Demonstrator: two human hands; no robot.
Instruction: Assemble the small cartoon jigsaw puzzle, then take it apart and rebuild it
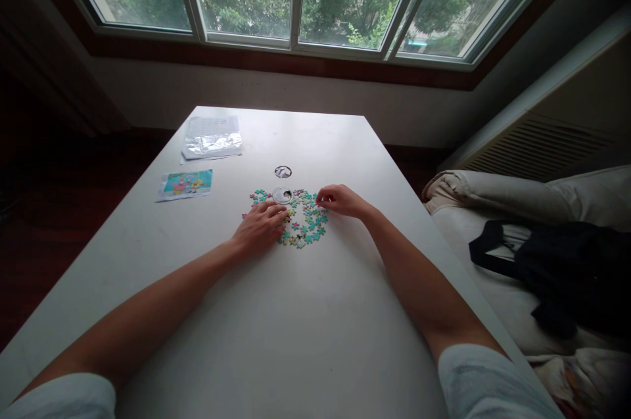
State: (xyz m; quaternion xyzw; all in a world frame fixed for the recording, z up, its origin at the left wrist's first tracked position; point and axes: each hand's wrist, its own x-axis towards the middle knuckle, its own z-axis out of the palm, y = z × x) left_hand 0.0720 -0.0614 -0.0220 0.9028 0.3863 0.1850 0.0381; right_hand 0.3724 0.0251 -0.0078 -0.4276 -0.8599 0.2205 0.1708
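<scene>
A scatter of small teal, pink and yellow jigsaw pieces lies in the middle of a white table. My left hand rests palm down on the left part of the pile, fingers stretched over the pieces. My right hand is at the pile's upper right edge, its fingers curled in a pinch on a piece I can hardly make out. A small round tin sits at the top of the pile, and its round lid lies a little farther back.
A colourful cartoon picture card lies at the left of the table, with a crumpled clear plastic bag on paper behind it. To the right stands a bed or sofa with pale cushions and a black bag. Windows fill the far wall.
</scene>
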